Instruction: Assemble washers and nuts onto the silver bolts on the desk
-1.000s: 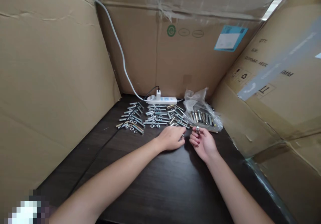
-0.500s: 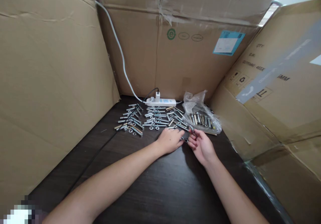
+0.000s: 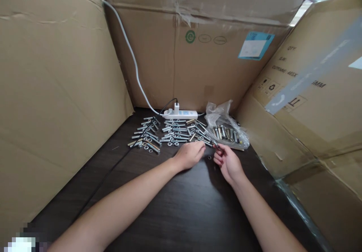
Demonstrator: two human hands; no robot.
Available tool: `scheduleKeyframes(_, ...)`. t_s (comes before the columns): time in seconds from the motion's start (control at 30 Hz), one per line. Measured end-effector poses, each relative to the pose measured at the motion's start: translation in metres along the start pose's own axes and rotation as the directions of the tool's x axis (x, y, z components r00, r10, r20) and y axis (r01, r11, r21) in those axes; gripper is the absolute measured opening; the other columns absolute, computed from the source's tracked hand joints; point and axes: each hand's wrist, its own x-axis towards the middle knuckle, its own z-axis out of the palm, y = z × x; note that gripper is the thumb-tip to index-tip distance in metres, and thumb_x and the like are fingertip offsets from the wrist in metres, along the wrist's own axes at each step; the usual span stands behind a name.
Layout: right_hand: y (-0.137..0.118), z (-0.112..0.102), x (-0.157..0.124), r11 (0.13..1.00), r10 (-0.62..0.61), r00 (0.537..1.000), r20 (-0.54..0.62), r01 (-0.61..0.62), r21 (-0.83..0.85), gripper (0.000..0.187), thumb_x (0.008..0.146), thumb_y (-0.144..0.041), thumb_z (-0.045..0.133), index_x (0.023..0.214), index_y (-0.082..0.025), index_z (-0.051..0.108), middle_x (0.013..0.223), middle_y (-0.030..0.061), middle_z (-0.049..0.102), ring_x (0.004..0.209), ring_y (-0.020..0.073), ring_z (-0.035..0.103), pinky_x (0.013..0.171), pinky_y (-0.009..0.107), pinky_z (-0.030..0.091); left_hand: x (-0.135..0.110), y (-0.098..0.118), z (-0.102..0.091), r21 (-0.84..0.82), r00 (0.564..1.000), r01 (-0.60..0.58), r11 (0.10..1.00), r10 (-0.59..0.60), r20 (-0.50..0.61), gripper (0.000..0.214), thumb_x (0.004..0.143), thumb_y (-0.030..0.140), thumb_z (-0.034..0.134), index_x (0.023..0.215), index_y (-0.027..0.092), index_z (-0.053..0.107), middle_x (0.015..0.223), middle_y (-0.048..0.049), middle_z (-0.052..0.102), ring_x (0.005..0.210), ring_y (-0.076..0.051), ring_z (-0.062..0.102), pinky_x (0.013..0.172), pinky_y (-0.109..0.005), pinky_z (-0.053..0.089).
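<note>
My right hand (image 3: 228,164) pinches a metal bolt (image 3: 217,146) between thumb and fingertips, just above the table. My left hand (image 3: 190,155) is closed, knuckles up, at the front of the laid-out hardware; whatever its fingers may hold is hidden. A small washer (image 3: 209,157) lies on the dark table between the two hands. Rows of bolts with sleeves (image 3: 181,130), nuts and washers are spread behind my left hand. Another group of bolts (image 3: 152,147) lies farther left, with loose rings (image 3: 150,151) at its front.
A clear plastic bag (image 3: 240,131) with several bolts (image 3: 224,132) sits behind my right hand. At the back stands a white power strip (image 3: 186,114) with a plug. A black cable (image 3: 113,167) crosses the table. Cardboard walls (image 3: 141,56) enclose three sides.
Of two rings between my hands, the one by my left fingertips is no longer visible. My left hand has risen slightly and its fingers have drawn in. My right hand still holds the bolt.
</note>
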Motion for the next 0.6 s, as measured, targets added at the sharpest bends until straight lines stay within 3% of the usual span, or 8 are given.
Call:
scheduleKeyframes(0.17,0.003,-0.002,0.003,0.997,-0.052,0.999,-0.011,0.051,-0.057,0.016,0.068,-0.029,0.067,0.069,-0.014,0.061,0.055,-0.0074,0.034,0.039,0.0023,0.027,0.032,0.015,0.021,-0.007,-0.002,-0.01,-0.028,1.0,-0.027,0.999,0.027,-0.002,0.023,0.096,0.024,0.028,0.092,0.019,0.05,0.083,-0.003,0.056,0.078,-0.016,0.053,0.072,-0.026,0.039)
scheduleKeyframes(0.43,0.002,-0.002,0.003,0.989,-0.098,0.995,0.003,0.098,-0.108,0.016,0.067,-0.029,0.067,0.068,-0.015,0.059,0.055,-0.0076,0.035,0.039,0.002,0.027,0.033,0.015,0.02,0.011,0.001,0.005,0.006,0.987,-0.16,0.987,0.16,0.025,0.016,0.091,0.023,0.042,0.086,0.017,0.055,0.086,-0.0058,0.056,0.085,-0.02,0.051,0.08,-0.032,0.039)
scheduleKeyframes(0.6,0.003,-0.002,0.003,0.987,-0.102,0.995,0.004,0.102,-0.128,0.017,0.067,-0.03,0.067,0.068,-0.016,0.057,0.056,-0.0078,0.036,0.039,0.0023,0.028,0.033,0.016,0.02,0.009,0.002,0.004,0.06,0.979,-0.198,0.978,0.194,0.065,0.014,0.089,0.021,0.044,0.088,0.017,0.057,0.087,-0.0068,0.056,0.087,-0.02,0.051,0.081,-0.032,0.04)
